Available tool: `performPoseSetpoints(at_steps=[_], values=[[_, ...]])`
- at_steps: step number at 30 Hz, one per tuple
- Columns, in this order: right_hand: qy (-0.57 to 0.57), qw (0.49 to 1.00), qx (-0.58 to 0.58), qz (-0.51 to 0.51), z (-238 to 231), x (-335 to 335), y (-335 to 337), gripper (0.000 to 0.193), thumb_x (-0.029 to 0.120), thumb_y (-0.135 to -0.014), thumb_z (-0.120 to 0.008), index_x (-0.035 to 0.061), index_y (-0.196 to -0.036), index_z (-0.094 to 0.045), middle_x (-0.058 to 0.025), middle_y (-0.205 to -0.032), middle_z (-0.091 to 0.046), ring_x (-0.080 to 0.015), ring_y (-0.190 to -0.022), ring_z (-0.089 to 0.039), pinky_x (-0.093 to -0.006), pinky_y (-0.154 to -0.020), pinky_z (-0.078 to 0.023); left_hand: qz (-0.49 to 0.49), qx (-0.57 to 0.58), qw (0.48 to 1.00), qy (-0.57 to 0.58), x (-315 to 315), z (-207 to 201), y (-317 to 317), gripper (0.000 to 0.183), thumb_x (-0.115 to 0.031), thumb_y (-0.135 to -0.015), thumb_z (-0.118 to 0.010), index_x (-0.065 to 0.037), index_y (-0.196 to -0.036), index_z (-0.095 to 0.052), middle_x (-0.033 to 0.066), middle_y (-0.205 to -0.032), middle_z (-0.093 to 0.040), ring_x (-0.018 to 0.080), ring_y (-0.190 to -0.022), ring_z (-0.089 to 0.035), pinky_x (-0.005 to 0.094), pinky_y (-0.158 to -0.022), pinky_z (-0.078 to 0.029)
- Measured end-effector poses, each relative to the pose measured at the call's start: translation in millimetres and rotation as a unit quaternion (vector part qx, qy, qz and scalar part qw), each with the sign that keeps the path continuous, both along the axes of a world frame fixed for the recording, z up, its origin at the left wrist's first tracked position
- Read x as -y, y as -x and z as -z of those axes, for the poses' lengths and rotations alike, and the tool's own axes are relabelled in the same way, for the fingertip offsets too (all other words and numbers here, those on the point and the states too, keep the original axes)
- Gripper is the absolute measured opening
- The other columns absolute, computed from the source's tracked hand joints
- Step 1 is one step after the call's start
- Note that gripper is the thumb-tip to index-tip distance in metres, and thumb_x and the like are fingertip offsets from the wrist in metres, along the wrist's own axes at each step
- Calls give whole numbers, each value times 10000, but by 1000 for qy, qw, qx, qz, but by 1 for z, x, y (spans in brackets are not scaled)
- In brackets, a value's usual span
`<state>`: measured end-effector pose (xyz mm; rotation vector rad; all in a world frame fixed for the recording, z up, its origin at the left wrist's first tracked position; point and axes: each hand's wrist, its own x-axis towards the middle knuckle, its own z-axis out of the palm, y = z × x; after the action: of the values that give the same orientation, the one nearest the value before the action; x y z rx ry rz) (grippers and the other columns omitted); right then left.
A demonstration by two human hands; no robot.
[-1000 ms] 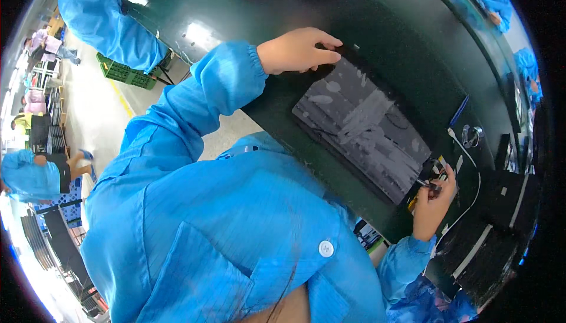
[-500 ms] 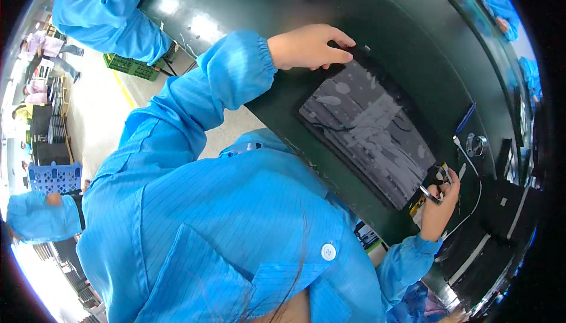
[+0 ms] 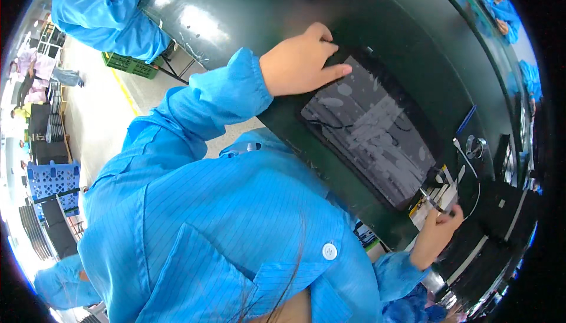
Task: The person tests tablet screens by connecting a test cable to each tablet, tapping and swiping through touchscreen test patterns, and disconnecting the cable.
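Observation:
A dark flat panel with a glossy, streaked surface lies on the dark green table. My left hand grips its far left corner, fingers curled over the edge. At the panel's near right corner, my right hand is closed around a thin metal tool. The tool's tip points at small white and yellow pieces beside the panel. Both arms are in blue smock sleeves.
A blue pen-like stick, a metal ring-shaped item and a white cable lie right of the panel. Black trays stand at the right. Another person in blue works at the top left, near a green crate.
My left hand stays on the panel's corner. My right hand with the tool sits slightly lower in view, still at the panel's near right corner. The view has shifted.

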<state>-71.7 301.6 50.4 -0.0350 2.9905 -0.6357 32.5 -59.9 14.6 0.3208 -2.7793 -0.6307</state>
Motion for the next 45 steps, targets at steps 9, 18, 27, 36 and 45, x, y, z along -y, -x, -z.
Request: performPoseSetpoints(at_steps=[9, 18, 27, 36, 45], values=[[222, 952, -82, -195, 39, 30, -68, 462, 118, -855, -589, 56, -1292, -454, -180, -1384, -301, -281, -1198, -387, -316, -829, -423, 32, -54, 998, 32, -21, -3, -10, 500, -374, -849, -567, 85, -1047, -560, 260, -1195, -480, 384, -1095, -475, 402, -952, -383], [561, 810, 95, -141, 40, 48, -63, 688, 8, -818, -602, 4, -1371, -192, -176, -1298, -445, -219, -1159, -443, -337, -968, -353, -62, -80, 927, -361, -16, -13, -47, 403, -108, -900, -471, 52, -1265, -412, 144, -1219, -511, 206, -1134, -465, 286, -965, -337], [765, 604, 129, -181, -2, 60, -30, 787, 162, -796, -679, 9, -1382, -176, -164, -1309, -418, -224, -1189, -411, -355, -1015, -303, -90, -284, 763, -574, -67, -37, -41, 436, -120, -905, -455, 30, -1305, -367, 124, -1131, -555, 185, -996, -565, 297, -873, -450], [369, 871, -294, -137, -28, 22, -33, 563, -64, -578, -653, 103, -1113, -590, -161, -1087, -559, -339, -991, -521, -408, -885, -406, 162, -203, 640, -723, -131, -55, -8, 581, -68, -890, -462, -84, -1393, -173, 168, -1332, -375, 266, -1069, -527, 406, -880, -467], [714, 662, -192, 126, -128, -214, 16, 405, 238, -858, -589, 10, -1182, -507, -121, -1186, -563, -249, -1062, -549, -400, -899, -436, 213, -158, 763, -589, -75, -41, -27, 446, -125, -888, -495, -4, -1287, -334, 220, -1293, -414, 334, -1005, -578, 409, -800, -514]])
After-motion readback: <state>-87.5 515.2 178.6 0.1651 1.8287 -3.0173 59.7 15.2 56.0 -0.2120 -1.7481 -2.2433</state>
